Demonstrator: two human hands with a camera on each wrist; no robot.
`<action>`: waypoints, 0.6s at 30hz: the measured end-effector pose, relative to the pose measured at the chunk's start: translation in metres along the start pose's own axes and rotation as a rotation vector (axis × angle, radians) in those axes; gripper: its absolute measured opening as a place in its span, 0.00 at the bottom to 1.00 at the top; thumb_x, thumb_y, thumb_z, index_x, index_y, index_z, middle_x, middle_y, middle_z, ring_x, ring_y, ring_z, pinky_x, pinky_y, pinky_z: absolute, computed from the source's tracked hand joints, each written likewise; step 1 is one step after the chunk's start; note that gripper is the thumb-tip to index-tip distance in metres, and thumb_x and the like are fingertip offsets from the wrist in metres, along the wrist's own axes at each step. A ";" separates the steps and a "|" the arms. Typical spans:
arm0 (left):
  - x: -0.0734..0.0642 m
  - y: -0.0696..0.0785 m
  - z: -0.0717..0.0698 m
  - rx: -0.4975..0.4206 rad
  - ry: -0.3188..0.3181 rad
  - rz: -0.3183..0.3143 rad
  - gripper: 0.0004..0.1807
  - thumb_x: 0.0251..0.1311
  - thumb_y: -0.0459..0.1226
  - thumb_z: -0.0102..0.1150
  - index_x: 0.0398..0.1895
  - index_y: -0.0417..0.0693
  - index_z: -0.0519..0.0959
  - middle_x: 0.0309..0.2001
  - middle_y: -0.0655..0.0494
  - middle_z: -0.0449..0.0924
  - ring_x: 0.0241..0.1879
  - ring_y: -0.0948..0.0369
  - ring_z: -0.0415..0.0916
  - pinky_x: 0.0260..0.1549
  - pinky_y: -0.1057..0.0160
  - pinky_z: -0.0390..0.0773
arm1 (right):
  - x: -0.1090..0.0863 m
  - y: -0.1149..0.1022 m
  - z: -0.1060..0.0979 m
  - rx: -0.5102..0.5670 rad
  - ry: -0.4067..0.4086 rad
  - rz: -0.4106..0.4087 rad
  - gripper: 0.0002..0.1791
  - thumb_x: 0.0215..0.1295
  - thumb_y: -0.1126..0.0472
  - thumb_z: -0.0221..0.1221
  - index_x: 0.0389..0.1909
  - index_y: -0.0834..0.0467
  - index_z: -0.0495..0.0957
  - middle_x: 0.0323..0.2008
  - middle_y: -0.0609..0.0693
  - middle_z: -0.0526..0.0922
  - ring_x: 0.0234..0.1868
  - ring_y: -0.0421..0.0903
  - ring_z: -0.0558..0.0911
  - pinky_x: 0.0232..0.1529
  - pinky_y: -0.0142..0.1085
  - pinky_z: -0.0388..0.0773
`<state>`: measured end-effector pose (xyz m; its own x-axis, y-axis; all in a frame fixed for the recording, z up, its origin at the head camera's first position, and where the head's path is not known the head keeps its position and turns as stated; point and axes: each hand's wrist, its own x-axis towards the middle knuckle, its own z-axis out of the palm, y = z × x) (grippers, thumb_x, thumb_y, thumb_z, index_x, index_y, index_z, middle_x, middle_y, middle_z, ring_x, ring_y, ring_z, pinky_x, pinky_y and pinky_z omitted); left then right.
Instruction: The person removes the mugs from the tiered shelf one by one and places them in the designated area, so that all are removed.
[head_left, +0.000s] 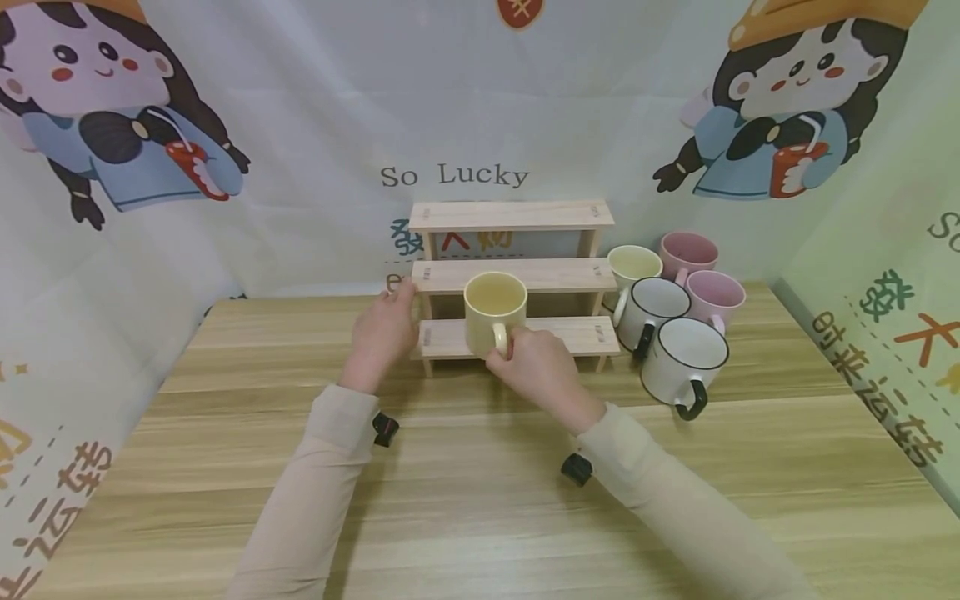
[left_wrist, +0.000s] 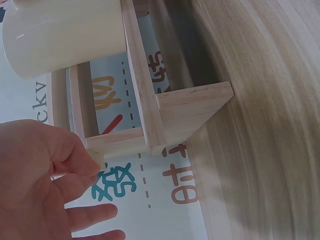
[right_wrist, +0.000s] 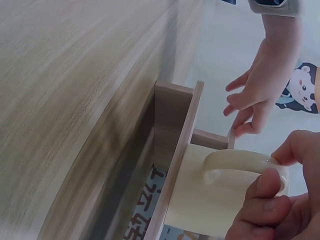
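Observation:
A pale yellow mug (head_left: 483, 321) stands upright at the lowest step of a three-step wooden rack (head_left: 450, 339), a little left of the step's middle. Its base is against the board in the right wrist view. My right hand (head_left: 543, 367) pinches the mug's handle (right_wrist: 240, 161) between thumb and fingers, the handle facing me. At the rack's left end, my left hand (head_left: 384, 332) pinches the tip of the middle step with thumb and index finger, while the other fingers (left_wrist: 92, 216) stick out.
Right of the rack stand several mugs: a yellow one (head_left: 626, 260), a dark pink one (head_left: 693, 252), a light pink one (head_left: 716, 296) and two white ones with black handles, the nearer white mug (head_left: 678, 367) in front. A printed cloth (head_left: 315, 150) hangs behind the wooden table (head_left: 465, 517).

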<state>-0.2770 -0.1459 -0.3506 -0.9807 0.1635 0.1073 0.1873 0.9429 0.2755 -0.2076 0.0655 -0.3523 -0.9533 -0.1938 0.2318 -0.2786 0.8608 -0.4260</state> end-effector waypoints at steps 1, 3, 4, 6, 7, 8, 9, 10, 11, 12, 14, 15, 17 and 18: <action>0.000 0.000 0.000 0.003 0.000 0.001 0.26 0.60 0.31 0.50 0.63 0.44 0.61 0.62 0.39 0.72 0.62 0.41 0.67 0.48 0.39 0.76 | 0.000 0.001 -0.001 -0.002 0.007 -0.004 0.14 0.55 0.57 0.56 0.15 0.52 0.63 0.12 0.44 0.67 0.15 0.40 0.66 0.13 0.30 0.59; 0.000 0.001 -0.001 0.007 0.001 0.003 0.26 0.60 0.31 0.50 0.63 0.43 0.61 0.62 0.39 0.72 0.62 0.41 0.67 0.49 0.39 0.76 | -0.001 0.002 -0.001 -0.014 0.021 -0.004 0.13 0.55 0.58 0.56 0.16 0.52 0.64 0.13 0.45 0.68 0.15 0.41 0.67 0.13 0.30 0.60; 0.000 0.001 -0.001 0.008 0.002 0.003 0.27 0.60 0.31 0.50 0.63 0.43 0.61 0.62 0.39 0.71 0.63 0.41 0.66 0.51 0.38 0.75 | -0.001 0.003 -0.002 -0.019 0.029 -0.003 0.12 0.55 0.58 0.56 0.17 0.53 0.64 0.14 0.46 0.69 0.15 0.42 0.68 0.12 0.31 0.61; 0.001 0.002 -0.001 0.015 0.002 0.006 0.28 0.60 0.31 0.50 0.64 0.43 0.60 0.63 0.39 0.70 0.64 0.40 0.65 0.52 0.38 0.74 | -0.001 0.004 -0.002 -0.034 0.043 0.004 0.11 0.54 0.59 0.56 0.18 0.54 0.66 0.15 0.47 0.70 0.15 0.43 0.69 0.12 0.32 0.62; 0.001 0.002 -0.001 0.018 0.002 0.008 0.28 0.60 0.31 0.50 0.65 0.42 0.59 0.63 0.39 0.70 0.65 0.40 0.64 0.53 0.38 0.74 | -0.001 0.005 -0.002 -0.043 0.052 0.008 0.10 0.54 0.59 0.56 0.18 0.54 0.66 0.15 0.47 0.70 0.15 0.43 0.69 0.12 0.32 0.62; 0.001 0.002 -0.001 0.019 0.001 0.007 0.29 0.60 0.32 0.50 0.65 0.43 0.59 0.64 0.39 0.70 0.65 0.40 0.64 0.54 0.39 0.73 | -0.001 0.006 -0.003 -0.052 0.061 0.014 0.10 0.54 0.59 0.56 0.18 0.54 0.66 0.15 0.47 0.70 0.15 0.44 0.69 0.12 0.33 0.62; 0.001 0.003 -0.002 0.018 -0.001 0.007 0.29 0.60 0.32 0.50 0.66 0.42 0.59 0.64 0.39 0.69 0.65 0.40 0.63 0.55 0.39 0.73 | 0.000 0.007 -0.003 -0.059 0.068 0.018 0.10 0.54 0.59 0.56 0.18 0.54 0.67 0.15 0.47 0.70 0.15 0.44 0.69 0.12 0.33 0.62; 0.001 0.003 -0.002 0.020 -0.002 0.008 0.29 0.60 0.31 0.50 0.66 0.42 0.59 0.64 0.39 0.69 0.65 0.40 0.63 0.55 0.39 0.73 | 0.000 0.008 -0.003 -0.064 0.077 0.016 0.10 0.54 0.59 0.56 0.18 0.54 0.67 0.15 0.47 0.70 0.15 0.44 0.69 0.12 0.33 0.62; 0.001 0.003 -0.002 0.019 -0.003 0.008 0.28 0.60 0.31 0.49 0.65 0.42 0.59 0.64 0.38 0.69 0.65 0.40 0.63 0.55 0.39 0.73 | 0.000 0.009 -0.002 -0.067 0.085 0.013 0.11 0.55 0.59 0.56 0.17 0.54 0.67 0.15 0.47 0.70 0.15 0.44 0.69 0.12 0.34 0.62; 0.001 0.002 -0.002 0.018 -0.004 0.007 0.28 0.60 0.31 0.49 0.65 0.42 0.59 0.63 0.38 0.70 0.65 0.40 0.64 0.54 0.39 0.73 | 0.001 0.010 -0.002 -0.070 0.097 0.003 0.12 0.56 0.58 0.56 0.17 0.54 0.67 0.14 0.47 0.70 0.15 0.45 0.69 0.12 0.34 0.62; 0.000 0.002 -0.003 0.013 -0.003 0.004 0.27 0.60 0.30 0.49 0.64 0.42 0.60 0.63 0.37 0.70 0.64 0.39 0.64 0.53 0.38 0.74 | 0.002 0.011 0.000 -0.071 0.118 -0.022 0.15 0.60 0.56 0.56 0.16 0.54 0.67 0.13 0.47 0.70 0.14 0.45 0.69 0.12 0.34 0.62; 0.000 0.002 -0.003 0.011 -0.002 0.003 0.26 0.60 0.30 0.49 0.63 0.42 0.60 0.62 0.37 0.71 0.64 0.39 0.65 0.52 0.38 0.75 | 0.002 0.012 0.001 -0.071 0.133 -0.038 0.17 0.61 0.55 0.56 0.15 0.54 0.67 0.13 0.47 0.70 0.14 0.45 0.69 0.12 0.34 0.62; -0.001 0.002 -0.003 0.008 -0.002 0.003 0.26 0.60 0.30 0.49 0.63 0.42 0.60 0.61 0.36 0.71 0.63 0.39 0.65 0.51 0.38 0.75 | 0.003 0.013 0.003 -0.073 0.165 -0.066 0.19 0.63 0.53 0.56 0.14 0.54 0.66 0.12 0.47 0.69 0.14 0.44 0.68 0.11 0.34 0.61; -0.001 0.002 -0.003 0.007 -0.002 0.005 0.26 0.60 0.30 0.49 0.63 0.42 0.60 0.61 0.36 0.72 0.63 0.39 0.65 0.50 0.38 0.75 | 0.004 0.013 0.004 -0.075 0.182 -0.079 0.20 0.63 0.53 0.56 0.14 0.54 0.65 0.12 0.47 0.69 0.13 0.44 0.67 0.11 0.34 0.61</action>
<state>-0.2753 -0.1447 -0.3472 -0.9799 0.1686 0.1067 0.1917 0.9440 0.2685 -0.2153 0.0741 -0.3603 -0.8903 -0.1797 0.4185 -0.3355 0.8801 -0.3359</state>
